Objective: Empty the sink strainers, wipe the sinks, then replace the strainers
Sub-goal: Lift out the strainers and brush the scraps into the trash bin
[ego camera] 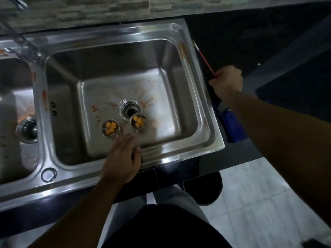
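At the far left of the frame, the left basin (12, 108) of the steel double sink shows orange-red smears, and its drain (27, 130) has a dark, domed fitting sitting in it. Right of the dividing ridge, the larger right basin (179, 104) fills the centre; its floor is streaked with reddish residue around the open drain hole (130, 109). Two small round metal sink strainers lie on the basin floor, both holding orange food chunks: the left strainer (110, 129) sits below and left of the drain, and the right strainer (138, 121) sits against the drain's lower right rim. Just below them, the left hand (121, 158) reaches over the front rim, fingers stretched flat and together, gripping nothing. At the right of the frame, the right hand (227, 83) is curled closed around the lower end of a thin red stick (204, 57) lying along the sink's right edge on the dark counter (250, 42).
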